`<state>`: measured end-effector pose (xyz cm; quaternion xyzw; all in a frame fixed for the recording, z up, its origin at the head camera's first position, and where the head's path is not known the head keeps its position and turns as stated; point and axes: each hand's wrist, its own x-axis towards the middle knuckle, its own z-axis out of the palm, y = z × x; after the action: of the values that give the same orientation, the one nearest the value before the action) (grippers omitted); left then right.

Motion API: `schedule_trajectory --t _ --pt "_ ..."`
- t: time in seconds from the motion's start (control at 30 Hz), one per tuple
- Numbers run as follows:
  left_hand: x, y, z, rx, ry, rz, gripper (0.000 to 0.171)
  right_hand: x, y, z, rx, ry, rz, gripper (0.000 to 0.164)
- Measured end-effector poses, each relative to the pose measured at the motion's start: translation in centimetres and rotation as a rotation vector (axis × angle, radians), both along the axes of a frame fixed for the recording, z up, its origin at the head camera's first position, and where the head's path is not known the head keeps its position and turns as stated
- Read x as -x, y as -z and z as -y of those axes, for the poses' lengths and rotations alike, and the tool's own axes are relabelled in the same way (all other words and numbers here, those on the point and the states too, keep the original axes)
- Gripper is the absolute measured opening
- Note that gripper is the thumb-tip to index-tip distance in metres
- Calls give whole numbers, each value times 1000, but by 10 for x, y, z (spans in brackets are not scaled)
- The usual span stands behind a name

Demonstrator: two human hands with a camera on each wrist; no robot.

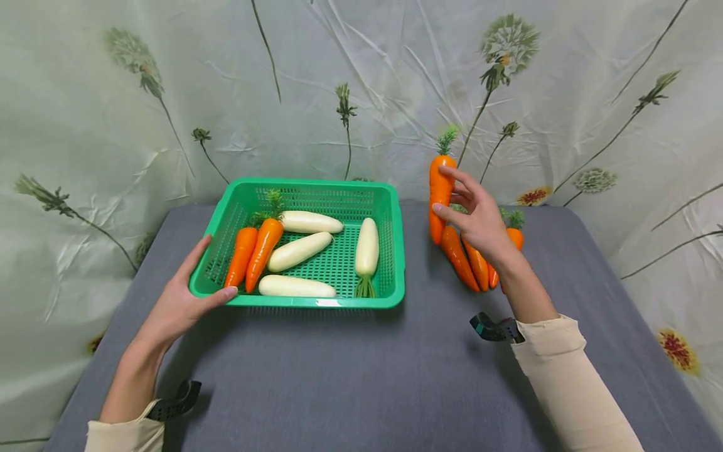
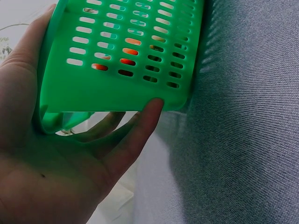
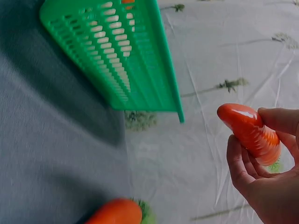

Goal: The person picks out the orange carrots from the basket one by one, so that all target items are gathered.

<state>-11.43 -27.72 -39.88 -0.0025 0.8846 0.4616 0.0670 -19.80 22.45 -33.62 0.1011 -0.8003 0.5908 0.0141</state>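
My right hand (image 1: 477, 216) pinches an orange carrot (image 1: 441, 188) with a green top between thumb and fingers. In the right wrist view the carrot (image 3: 252, 133) is held up off the table, its tip toward the basket. Below that hand, several more carrots (image 1: 460, 258) lie together on the table. At the left, my left hand (image 1: 183, 298) grips the near-left corner of a green plastic basket (image 1: 316, 302), thumb over the rim and fingers along the outer wall. Inside the basket are two carrots (image 1: 264, 254) and several white radishes (image 1: 299, 251), one with a green stem.
A grey cloth (image 1: 350, 376) covers the table. Behind and around it hangs a pale curtain (image 1: 384, 94) printed with dandelions. Each wrist wears a black band (image 1: 497, 328). The basket stands toward the back left of the table.
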Motion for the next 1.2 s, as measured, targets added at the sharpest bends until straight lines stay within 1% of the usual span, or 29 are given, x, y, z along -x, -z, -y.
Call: schedule_trajectory --t 0.17,0.4,0.67,0.83,0.97,1.2 --pt "-1 -1 0 7 -4 3 106 -5 3 -19 -19 39 18 64" --pt "-3 -2 2 16 -9 18 106 -6 11 -41 -43 88 19 65" --pt "-1 0 1 2 0 -1 106 -11 17 -69 -68 172 45 66" --pt "-1 0 0 12 2 12 106 -17 24 -95 -134 188 78 70" --pt "-2 -1 1 4 2 17 106 -21 31 -112 -189 199 108 72" --pt "-2 -1 1 1 -1 14 106 -24 45 -132 -243 246 140 72"
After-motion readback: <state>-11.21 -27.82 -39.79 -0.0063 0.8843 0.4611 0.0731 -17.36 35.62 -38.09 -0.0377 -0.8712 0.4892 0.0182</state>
